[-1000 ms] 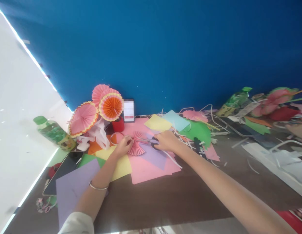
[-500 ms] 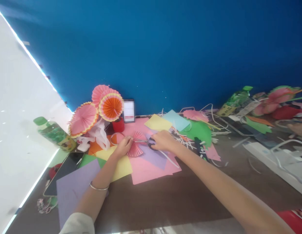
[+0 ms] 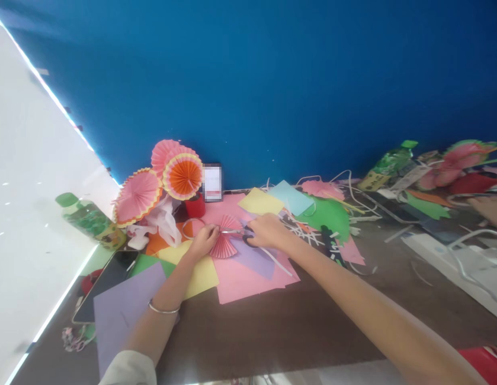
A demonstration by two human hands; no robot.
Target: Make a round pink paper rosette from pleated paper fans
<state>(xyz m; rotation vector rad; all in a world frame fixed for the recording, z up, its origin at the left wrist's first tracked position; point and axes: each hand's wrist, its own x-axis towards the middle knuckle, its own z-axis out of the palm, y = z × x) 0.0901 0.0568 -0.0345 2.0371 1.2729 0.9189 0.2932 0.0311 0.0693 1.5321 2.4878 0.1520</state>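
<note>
A pleated pink paper fan [image 3: 224, 247] is pinched at its left side by my left hand [image 3: 205, 241]. My right hand [image 3: 266, 231] is closed round the dark handles of a pair of scissors [image 3: 249, 237]. The scissors' metal blades lie across the middle of the fan, close to my left fingertips. Whether the blades are fully closed I cannot tell. Under the fan are sheets of pink paper [image 3: 240, 289] and purple paper [image 3: 256, 259]. A thin white strip [image 3: 278, 262] trails from below my right hand.
Finished paper rosettes [image 3: 183, 176] rise from a red pot [image 3: 195, 206] at the back left, near a green-capped bottle [image 3: 90, 219]. A phone-like screen [image 3: 213, 183] leans on the blue wall. Paper scraps [image 3: 302, 231] lie right of my hand; a white power strip [image 3: 452, 272] is farther right.
Almost nothing differs. My right hand and the scissors have shifted very slightly, while my left hand keeps its pinch on the paper fan.
</note>
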